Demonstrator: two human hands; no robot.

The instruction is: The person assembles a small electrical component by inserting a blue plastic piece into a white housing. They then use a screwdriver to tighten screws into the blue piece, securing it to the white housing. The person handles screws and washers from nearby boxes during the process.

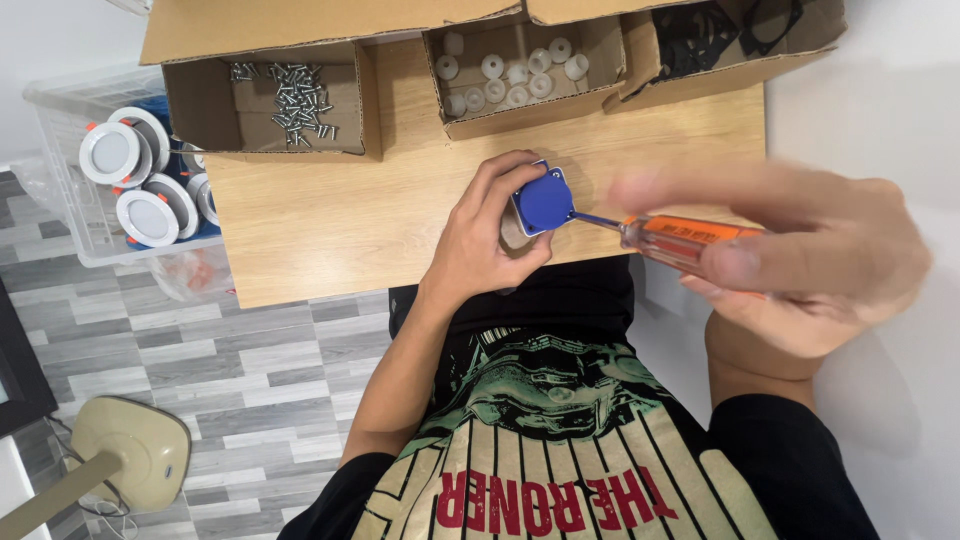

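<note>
Right hand [800, 265], closest to the camera and blurred, is clamped around the orange translucent handle of a screwdriver [680, 238]; its forefinger lies extended along the top. The blue-tinted shaft runs leftward and its tip touches the edge of a small blue square plastic housing with a round face [545, 200]. Left hand [490, 235] is closed around that housing, fingers over its far side and thumb beneath, holding it just above the near edge of the light wooden surface [330, 215].

Progress, as a judgement: the driver is engaged at the part, so fastening appears under way, not finished. Whether a screw sits at the tip cannot be told; the spot is too small.

Surroundings: at the far edge of the surface stand three open cardboard boxes, one with loose silver screws [290, 100], one with small white round plastic parts [510, 70], one with black ring-shaped parts [715, 35]. A clear plastic bin [60, 215] to the left, beside the surface, holds round white downlight fittings with orange clips [130, 180]. A beige stand base [130, 455] rests on the grey plank floor.

Obstructions: none lies between hands and boxes; the surface near the housing carries nothing else.
</note>
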